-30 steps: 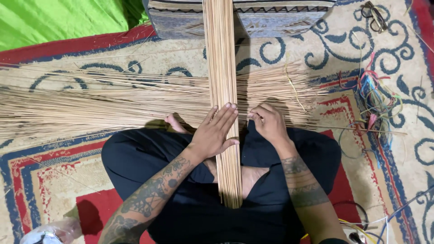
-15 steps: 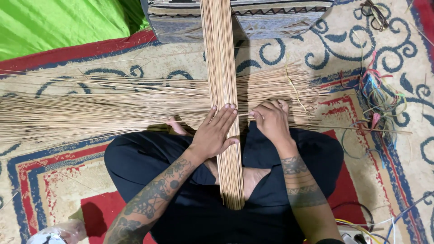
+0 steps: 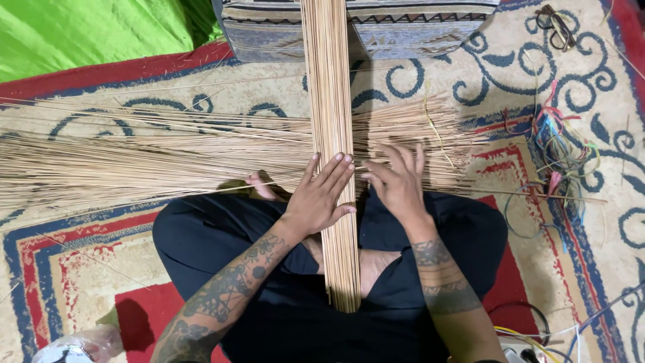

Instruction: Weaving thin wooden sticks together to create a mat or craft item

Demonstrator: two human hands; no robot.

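Observation:
A flat band of thin tan sticks (image 3: 330, 101) runs lengthwise from the top of the view down onto my crossed legs. My left hand (image 3: 320, 195) lies flat on the band's left edge, fingers spread. Just right of the band, my right hand (image 3: 398, 180) hovers with fingers apart over a wide sheaf of loose sticks (image 3: 148, 161). That sheaf lies crosswise beneath the band, across the rug. Neither hand holds anything.
I sit cross-legged in black trousers on a patterned rug (image 3: 584, 289). A tangle of coloured cords (image 3: 561, 158) lies at the right. A patterned cushion (image 3: 416, 27) sits at the top, glasses (image 3: 554, 20) beside it, green cloth (image 3: 87, 33) at top left.
My right hand has lifted off the sticks by the band and spread its fingers, shifting slightly up and right. My left hand stays pressed on the band.

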